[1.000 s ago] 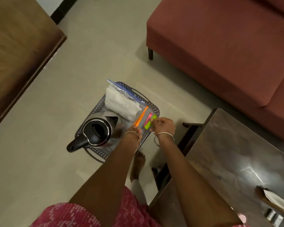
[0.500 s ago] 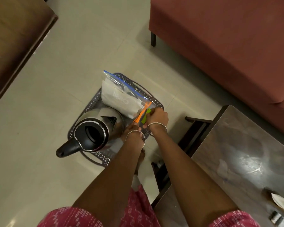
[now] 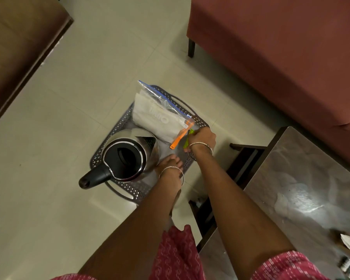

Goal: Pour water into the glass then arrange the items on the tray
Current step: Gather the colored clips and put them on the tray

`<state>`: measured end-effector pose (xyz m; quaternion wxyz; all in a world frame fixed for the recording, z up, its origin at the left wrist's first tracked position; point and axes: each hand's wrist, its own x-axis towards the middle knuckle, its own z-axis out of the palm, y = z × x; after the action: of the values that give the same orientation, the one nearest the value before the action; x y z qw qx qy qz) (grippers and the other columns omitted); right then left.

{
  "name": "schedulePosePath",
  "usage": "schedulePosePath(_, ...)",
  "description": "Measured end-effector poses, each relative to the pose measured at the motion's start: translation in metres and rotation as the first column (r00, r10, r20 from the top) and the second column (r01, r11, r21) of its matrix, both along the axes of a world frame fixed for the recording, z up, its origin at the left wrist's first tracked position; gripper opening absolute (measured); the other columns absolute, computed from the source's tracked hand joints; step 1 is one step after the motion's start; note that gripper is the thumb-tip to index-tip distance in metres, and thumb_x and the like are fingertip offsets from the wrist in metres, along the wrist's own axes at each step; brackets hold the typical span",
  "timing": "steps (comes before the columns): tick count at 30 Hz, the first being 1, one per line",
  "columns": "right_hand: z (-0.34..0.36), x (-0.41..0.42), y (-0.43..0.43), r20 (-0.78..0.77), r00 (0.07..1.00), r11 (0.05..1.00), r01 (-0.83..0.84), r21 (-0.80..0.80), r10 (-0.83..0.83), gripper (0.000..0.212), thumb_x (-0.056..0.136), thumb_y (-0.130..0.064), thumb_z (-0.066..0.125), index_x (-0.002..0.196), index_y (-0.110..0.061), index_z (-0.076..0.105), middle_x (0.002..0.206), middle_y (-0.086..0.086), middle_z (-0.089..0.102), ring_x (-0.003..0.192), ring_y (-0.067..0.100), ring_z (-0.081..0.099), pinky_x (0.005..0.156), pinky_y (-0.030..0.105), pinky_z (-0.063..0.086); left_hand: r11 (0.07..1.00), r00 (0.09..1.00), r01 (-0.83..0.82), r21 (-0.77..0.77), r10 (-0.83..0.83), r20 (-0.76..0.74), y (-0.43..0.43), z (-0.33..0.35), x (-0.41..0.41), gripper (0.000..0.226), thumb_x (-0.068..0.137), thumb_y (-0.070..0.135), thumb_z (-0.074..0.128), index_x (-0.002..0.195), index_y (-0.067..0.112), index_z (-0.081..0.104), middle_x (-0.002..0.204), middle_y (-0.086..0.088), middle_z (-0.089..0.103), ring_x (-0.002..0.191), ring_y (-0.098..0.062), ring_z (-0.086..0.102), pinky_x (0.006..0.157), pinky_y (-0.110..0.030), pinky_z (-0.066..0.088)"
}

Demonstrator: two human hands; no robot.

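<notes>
Probably to align it along the tray's (image 3: 199, 119) right edge, the right hand (image 3: 203, 137) pinches the green stick (image 3: 192, 131), left hand (image 3: 171, 161) slack-fingered beside the kettle (image 3: 125, 156)

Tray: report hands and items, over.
Left hand flat on tray beside kettle. Right hand holding green stick by orange stick and bag. No glass in view.
</notes>
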<state>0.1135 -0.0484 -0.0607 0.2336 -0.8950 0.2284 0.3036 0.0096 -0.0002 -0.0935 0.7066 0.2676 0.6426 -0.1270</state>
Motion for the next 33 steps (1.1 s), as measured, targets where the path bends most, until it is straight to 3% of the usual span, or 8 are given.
schedulePosePath(3,-0.001,-0.002,0.002,0.011,1.000,1.000,0.001,-0.015,0.000,0.026,0.087,-0.023,0.057,0.104,-0.009,0.072,0.111,0.017,0.069,0.103,0.037,0.065,0.076,0.033,0.052,0.978,0.993,0.112,0.179,-0.117,0.017,-0.011,-0.001,0.001,0.026,0.097,0.000,0.045,0.119,0.001,0.060,0.102,-0.017,0.063,0.093,-0.030,0.061,0.080,-0.035,0.051)
schedulePosePath(6,-0.003,-0.004,0.004,0.049,0.999,1.000,0.007,-0.018,-0.006,0.025,0.087,-0.022,0.056,0.101,-0.010,0.073,0.107,0.016,0.070,0.100,0.037,0.066,0.068,0.029,0.044,0.908,0.962,0.242,0.341,-0.270,0.035,-0.013,-0.002,0.013,0.032,0.095,-0.004,0.045,0.123,-0.002,0.062,0.104,-0.020,0.066,0.088,-0.034,0.063,0.080,-0.038,0.055)
schedulePosePath(9,-0.005,-0.006,0.003,0.046,0.999,0.999,-0.024,-0.035,0.025,0.023,0.083,-0.019,0.060,0.098,-0.009,0.073,0.105,0.016,0.070,0.099,0.035,0.066,0.066,0.028,0.043,0.850,0.920,0.363,0.381,-0.392,-0.002,-0.007,-0.002,0.019,0.034,0.095,-0.003,0.045,0.125,0.004,0.061,0.119,-0.020,0.065,0.108,-0.038,0.062,0.097,-0.049,0.050)
schedulePosePath(12,-0.005,-0.009,0.002,0.113,0.994,0.999,0.004,-0.045,0.001,0.021,0.087,-0.016,0.059,0.104,-0.008,0.069,0.111,0.019,0.066,0.103,0.039,0.064,0.069,0.029,0.042,0.754,0.838,0.518,0.403,-0.542,-0.064,-0.003,-0.002,0.017,0.034,0.097,0.007,0.045,0.127,0.018,0.060,0.124,-0.009,0.064,0.118,-0.028,0.059,0.104,-0.043,0.045)
schedulePosePath(16,0.001,-0.014,-0.004,0.223,0.971,0.996,0.091,-0.010,-0.086,0.021,0.089,-0.013,0.054,0.093,-0.010,0.074,0.096,0.015,0.072,0.094,0.036,0.066,0.069,0.028,0.045,0.564,0.739,0.579,0.589,-0.668,-0.087,-0.006,0.010,0.009,0.041,0.093,0.000,0.044,0.124,0.018,0.065,0.113,-0.013,0.069,0.104,-0.033,0.064,0.092,-0.040,0.051)
schedulePosePath(19,0.008,-0.030,-0.020,0.278,0.931,0.970,0.213,0.116,-0.237,0.016,0.088,-0.021,0.058,0.084,-0.016,0.073,0.074,0.005,0.072,0.074,0.025,0.070,0.073,0.030,0.057,0.330,0.592,0.626,0.707,-0.791,-0.156,-0.006,0.016,0.006,0.045,0.092,-0.001,0.045,0.126,0.020,0.065,0.111,-0.017,0.069,0.100,-0.036,0.063,0.085,-0.036,0.051)
schedulePosePath(24,0.011,-0.074,-0.052,0.273,0.855,0.880,0.354,0.317,-0.442,0.012,0.089,-0.015,0.063,0.079,-0.018,0.070,0.061,-0.002,0.070,0.040,0.015,0.064,0.050,0.023,0.053,0.109,0.411,0.650,0.752,-0.883,-0.227,-0.001,0.011,0.013,0.050,0.092,-0.004,0.044,0.133,0.023,0.059,0.114,-0.016,0.066,0.101,-0.032,0.062,0.088,-0.038,0.050)
schedulePosePath(33,0.002,-0.095,-0.062,0.231,0.821,0.808,0.389,0.443,-0.522,0.008,0.089,-0.016,0.068,0.083,-0.019,0.072,0.064,-0.001,0.072,0.044,0.015,0.065,0.049,0.018,0.051,-0.139,0.172,0.679,0.721,-0.925,-0.340,0.003,0.006,0.020,0.054,0.092,0.000,0.051,0.139,0.026,0.051,0.117,-0.016,0.057,0.106,-0.034,0.057,0.093,-0.042,0.049)
